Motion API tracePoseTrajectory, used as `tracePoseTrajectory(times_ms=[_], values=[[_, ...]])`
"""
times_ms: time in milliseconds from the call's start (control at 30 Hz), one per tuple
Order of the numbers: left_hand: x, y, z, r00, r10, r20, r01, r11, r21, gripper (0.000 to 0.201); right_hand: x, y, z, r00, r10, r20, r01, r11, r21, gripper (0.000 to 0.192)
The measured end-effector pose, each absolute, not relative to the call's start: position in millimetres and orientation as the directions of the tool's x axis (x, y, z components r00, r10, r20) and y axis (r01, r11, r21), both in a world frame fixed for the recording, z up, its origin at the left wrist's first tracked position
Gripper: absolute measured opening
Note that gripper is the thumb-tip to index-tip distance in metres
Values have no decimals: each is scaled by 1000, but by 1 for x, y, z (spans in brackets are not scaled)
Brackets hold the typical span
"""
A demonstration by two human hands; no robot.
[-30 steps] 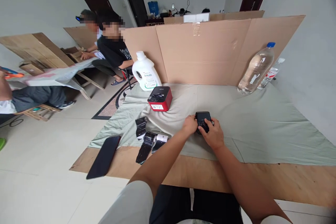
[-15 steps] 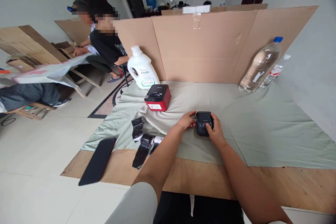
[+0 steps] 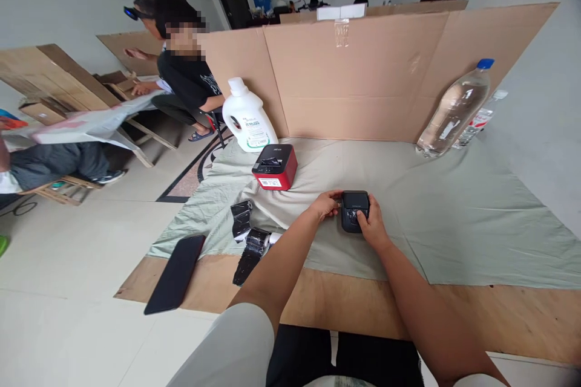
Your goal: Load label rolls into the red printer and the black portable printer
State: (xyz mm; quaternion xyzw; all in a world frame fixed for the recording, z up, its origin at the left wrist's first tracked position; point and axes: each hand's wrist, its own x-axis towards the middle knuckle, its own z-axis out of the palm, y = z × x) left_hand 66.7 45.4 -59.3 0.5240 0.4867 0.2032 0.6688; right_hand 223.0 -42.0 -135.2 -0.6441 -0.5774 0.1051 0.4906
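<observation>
A small black printer-like device (image 3: pixel 356 200), with a lid and a button panel on top, rests on the cloth in front of me. My right hand (image 3: pixel 373 224) wraps its right side, the thumb lying over the panel. At the device's left edge, the fingers of my left hand (image 3: pixel 325 204) are pinched together; what sits between them is too small to tell. Farther back to the left is a red and black label printer (image 3: pixel 275 167) with a white sticker on its front. Strips of black-printed film (image 3: pixel 249 254) lie left of my left forearm, which covers part of them.
A dark phone-like slab (image 3: pixel 175 275) lies at the table's left front edge. Behind stand a white detergent jug (image 3: pixel 249 118), a cardboard screen (image 3: pixel 354 84), and a large clear bottle (image 3: pixel 456 112) beside a smaller one (image 3: pixel 481 121). Other people sit at a table on the left.
The view has shifted slightly. Both hands keep their places at the black device. In the background, a person at the left has raised a hand.
</observation>
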Motion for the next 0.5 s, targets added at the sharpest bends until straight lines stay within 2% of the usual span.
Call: tracePoseTrajectory(times_ms=[133,233,367,500], values=[[65,46,-61,451,777,-438,220,379,899,67,222,-44,-127,383,819,426,607,125,-785,57],[65,46,-63,433,787,-439,233,373,898,64,222,-46,-118,364,813,455,602,167,-781,54],[67,45,-63,424,801,-424,243,350,905,60,223,-46,-115,342,826,448,596,178,-783,57],[68,42,-61,435,799,-415,237,343,909,59,222,-45,-120,394,822,411,556,143,-819,60]])
